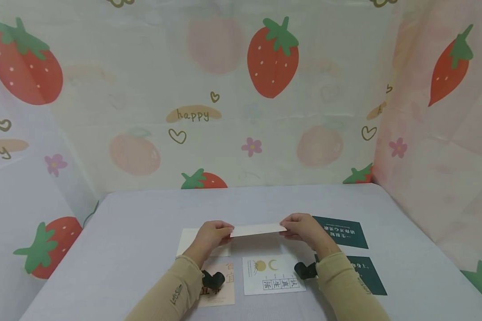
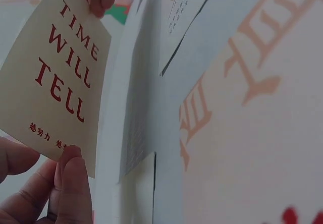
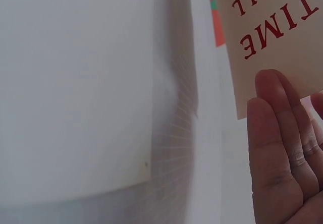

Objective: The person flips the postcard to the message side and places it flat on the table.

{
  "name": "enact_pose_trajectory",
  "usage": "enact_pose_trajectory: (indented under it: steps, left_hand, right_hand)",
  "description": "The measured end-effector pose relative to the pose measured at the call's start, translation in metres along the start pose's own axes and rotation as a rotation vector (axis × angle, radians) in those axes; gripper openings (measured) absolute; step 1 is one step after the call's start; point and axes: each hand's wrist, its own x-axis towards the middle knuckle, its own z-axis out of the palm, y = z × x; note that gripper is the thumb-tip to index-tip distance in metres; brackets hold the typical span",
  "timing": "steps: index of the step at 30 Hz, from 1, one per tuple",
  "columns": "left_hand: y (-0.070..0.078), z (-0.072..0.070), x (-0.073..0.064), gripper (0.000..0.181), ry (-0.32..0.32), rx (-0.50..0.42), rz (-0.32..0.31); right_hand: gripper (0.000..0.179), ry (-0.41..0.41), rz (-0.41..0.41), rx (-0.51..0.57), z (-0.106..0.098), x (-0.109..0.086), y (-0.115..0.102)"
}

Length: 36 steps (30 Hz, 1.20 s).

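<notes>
Left fingers (image 2: 74, 188) hide some lower lettering (image 2: 40, 132) on the card (image 2: 58, 77).

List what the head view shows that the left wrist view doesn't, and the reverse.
Only the head view: the far dark green card, the near dark green card, and the tan left sleeve and right sleeve.

Only the left wrist view: the red words "TIME WILL TELL" on the held card's face.

Both: the held card, pinched by the left hand and right hand, and the card with peach characters.

Strawberry-print hangings (image 1: 233, 93) along three sides of pale table (image 1: 144, 211).
</notes>
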Motion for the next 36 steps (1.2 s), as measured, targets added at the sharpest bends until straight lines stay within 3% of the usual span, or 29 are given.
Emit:
enact_pose_trajectory:
  steps: [6, 19, 27, 36]
  left_hand:
    - [-0.001, 0.000, 0.000, 0.015, 0.004, 0.005, 0.006]
    - [-0.001, 0.001, 0.001, 0.013, 0.008, -0.018, -0.005]
    - [0.001, 0.003, 0.002, 0.037, 0.034, -0.065, -0.036]
    - [-0.002, 0.001, 0.001, 0.012, 0.034, -0.037, -0.011]
  right_hand:
    - [0.013, 0.008, -0.004, 0.044, 0.002, 0.001, 0.000]
    - [0.017, 0.114, 0.000, 0.003, 0.007, 0.002, -0.004]
    - [0.018, 0.129, -0.006, 0.012, 0.009, 0.004, -0.003]
    - [0.018, 0.146, 0.004, -0.007, 0.011, 0.004, -0.003]
